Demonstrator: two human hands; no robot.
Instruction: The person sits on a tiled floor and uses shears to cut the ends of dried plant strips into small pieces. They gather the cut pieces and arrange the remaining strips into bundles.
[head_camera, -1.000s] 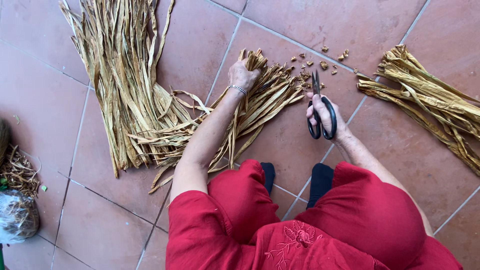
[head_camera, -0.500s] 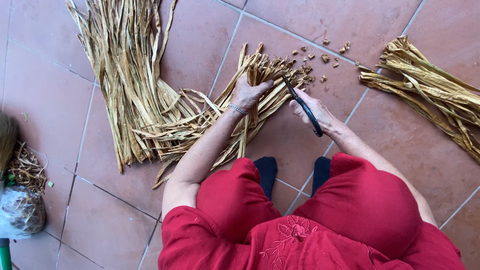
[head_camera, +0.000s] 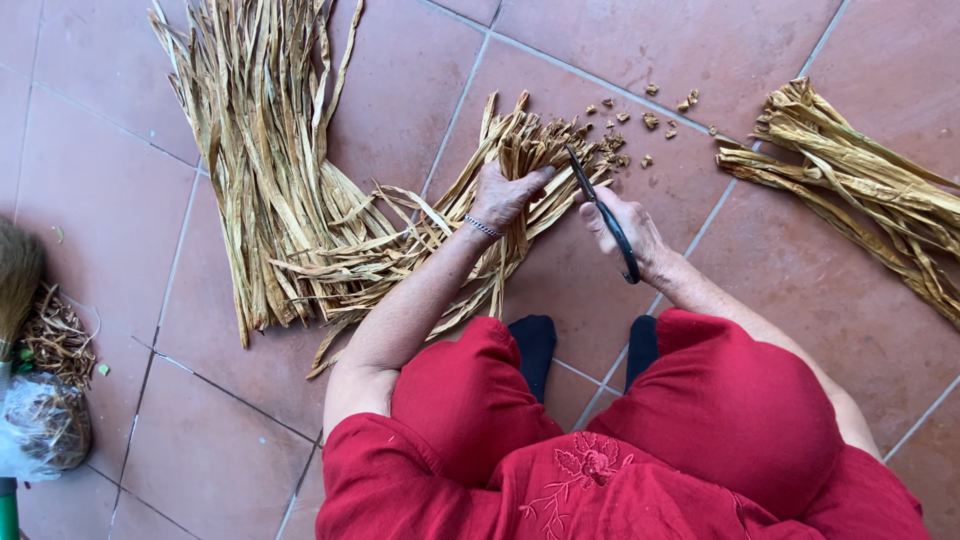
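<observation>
My left hand (head_camera: 505, 192) presses down on a bunch of dried tan leaf strips (head_camera: 520, 150) lying on the terracotta tile floor, gripping it near its upper end. My right hand (head_camera: 625, 230) holds black-handled scissors (head_camera: 600, 210), blades pointing up-left toward the ragged tip of that bunch. Small cut-off bits (head_camera: 650, 110) lie scattered just beyond the tip. I wear red clothes and dark socks.
A large fan of dried strips (head_camera: 260, 170) spreads at the left, overlapping the held bunch. Another bundle (head_camera: 860, 195) lies at the right. At the far left edge are a broom head (head_camera: 15, 280), a heap of scraps (head_camera: 55, 335) and a clear plastic bag (head_camera: 40, 430).
My right hand has swung the scissors from lying off to the right up to the bunch's tip. My left hand has stayed on the bunch, shifting slightly.
</observation>
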